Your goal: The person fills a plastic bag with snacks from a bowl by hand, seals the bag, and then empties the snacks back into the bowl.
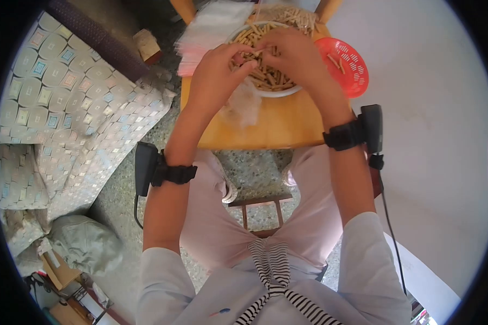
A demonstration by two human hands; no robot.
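Note:
My left hand [217, 70] and my right hand [293, 54] come together over a white bowl [282, 93] heaped with short tan sticks [271, 78]. The fingers of both hands are pinched, and their tips almost touch. Something small and pale shows between the tips, too small to name. Below my left hand, a crumpled clear plastic bag [242, 105] lies against the bowl's near side; whether the hand grips it is hidden. Right of the bowl, a red plastic basket [358, 73] with a slotted rim holds a few sticks [336, 62].
The bowl stands on a wooden chair seat [265, 132]. Flat clear plastic bags [203, 40] are stacked at its left, and a clear bag of sticks [295, 17] lies behind. Patterned cloth [81, 114] hangs at left; a white wall [428, 108] rises at right.

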